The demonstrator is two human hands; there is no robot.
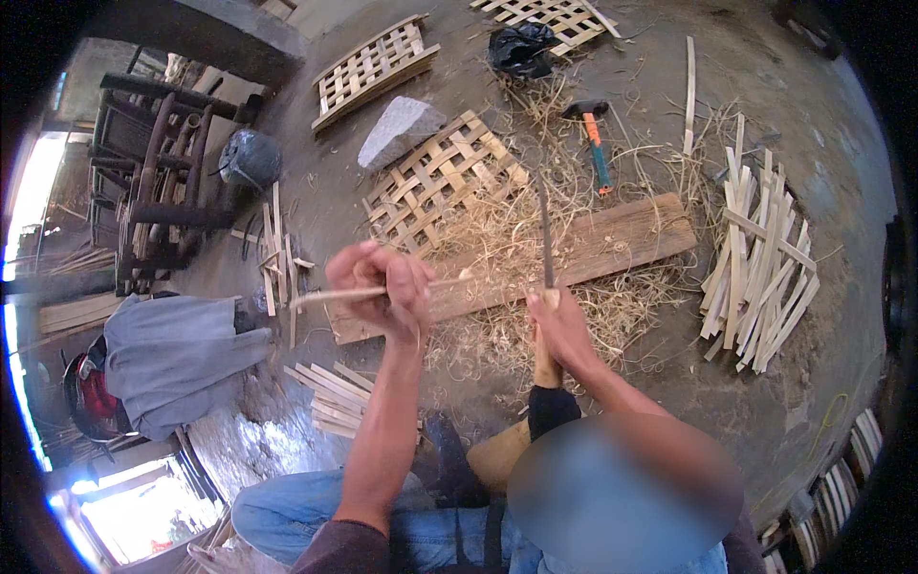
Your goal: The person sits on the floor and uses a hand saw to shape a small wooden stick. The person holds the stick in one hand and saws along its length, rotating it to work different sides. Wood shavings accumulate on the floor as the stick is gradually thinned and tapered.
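My left hand (pixel 387 287) is raised over the left end of a wooden plank (pixel 636 230), its fingers closed around a thin pale bamboo strip (pixel 323 297). The strip sticks out on both sides of the fist. To the right, my right hand (pixel 564 333) grips a knife (pixel 547 239) by its long wooden handle, with the narrow dark blade pointing away from me. Between blade and strip there is a gap. Curly shavings (pixel 507 253) cover the middle of the plank and the ground around it. Past the plank lies a woven bamboo lattice (pixel 445 182).
A hammer (pixel 595 148) with an orange and green handle lies beyond the plank, near a pale stone block (pixel 400 131). Cut strips lie in a pile (pixel 760 263) on the right and in a bundle (pixel 335 397) near my left knee. A grey cloth (pixel 177 359) hangs at left.
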